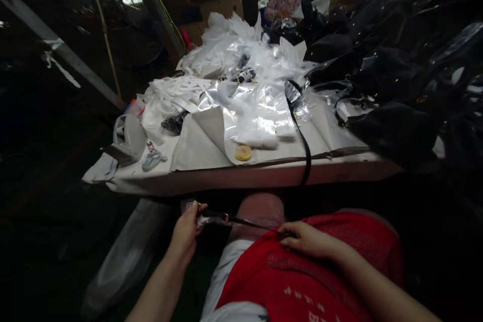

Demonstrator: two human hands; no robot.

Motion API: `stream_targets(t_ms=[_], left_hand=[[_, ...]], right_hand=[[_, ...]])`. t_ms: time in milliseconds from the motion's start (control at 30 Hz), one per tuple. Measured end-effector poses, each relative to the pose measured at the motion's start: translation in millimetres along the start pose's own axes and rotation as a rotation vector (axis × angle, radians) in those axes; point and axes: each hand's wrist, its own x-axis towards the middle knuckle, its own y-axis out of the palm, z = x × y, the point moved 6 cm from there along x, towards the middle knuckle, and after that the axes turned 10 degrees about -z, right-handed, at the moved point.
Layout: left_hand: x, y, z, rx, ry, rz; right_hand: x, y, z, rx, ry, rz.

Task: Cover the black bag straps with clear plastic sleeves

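A thin black strap with a small metal fitting stretches between my two hands, over my lap. My left hand is closed around its left end, where clear plastic wrap also shows. The other end runs into my right hand, whose fingers are pinched on it above the red apron. Another black strap hangs over the front edge of the table in front of me.
Clear plastic bags heap up mid-table. A yellow tape roll and small snips lie near the front edge. Black bags pile up at right. Across the table sits another person. A pale plastic sack stands at lower left.
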Motion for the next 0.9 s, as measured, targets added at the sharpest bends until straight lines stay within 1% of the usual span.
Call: stream_targets(t_ms=[33, 67, 133, 167, 233, 300, 333, 367, 400, 433, 467, 533, 567, 633, 700, 767, 833, 900], left_hand=[[17, -16, 7, 0.014, -0.017, -0.108], [31, -29, 14, 0.031, -0.033, -0.177], [49, -47, 26, 0.063, -0.065, -0.276], [53, -52, 31, 0.075, -0.073, -0.294], [53, -53, 34, 0.084, -0.067, -0.293], [43, -41, 29, 0.074, -0.038, -0.225], [36, -30, 23, 0.072, -0.013, -0.149], [25, -16, 14, 0.082, 0.015, -0.043], [12, 1, 4, 0.105, 0.046, 0.093], [-4, 18, -7, 0.142, 0.080, 0.254], [-22, 35, -18, 0.189, 0.109, 0.424], [-61, 62, -42, 0.268, 0.177, 0.739], [-79, 71, -54, 0.298, 0.219, 0.873], [-109, 81, -73, 0.346, 0.281, 1.097], [-129, 84, -85, 0.346, 0.257, 1.261], [-142, 86, -92, 0.268, 0.156, 1.369], [-150, 89, -96, 0.171, 0.045, 1.422], [-156, 91, -101, 0.124, -0.027, 1.443]], right_hand=[[3, 1, -10, -0.014, 0.007, -0.035], [6, 1, -17, -0.025, 0.011, -0.074], [9, -6, -27, -0.053, 0.014, -0.164], [10, -14, -31, -0.064, 0.023, -0.221], [10, -43, -39, -0.078, 0.072, -0.378], [11, -81, -49, -0.075, 0.148, -0.575], [13, -99, -53, -0.062, 0.181, -0.665], [15, -114, -57, -0.040, 0.202, -0.731], [19, -125, -59, -0.007, 0.210, -0.768], [24, -132, -59, 0.036, 0.205, -0.774], [29, -134, -57, 0.087, 0.190, -0.754], [36, -127, -49, 0.204, 0.148, -0.671], [36, -122, -43, 0.267, 0.128, -0.626], [27, -111, -29, 0.391, 0.095, -0.563], [11, -106, -14, 0.499, 0.071, -0.548], [-9, -107, -1, 0.663, 0.059, -0.557], [-27, -112, 10, 0.864, 0.061, -0.571], [-42, -118, 19, 1.005, 0.062, -0.609]])
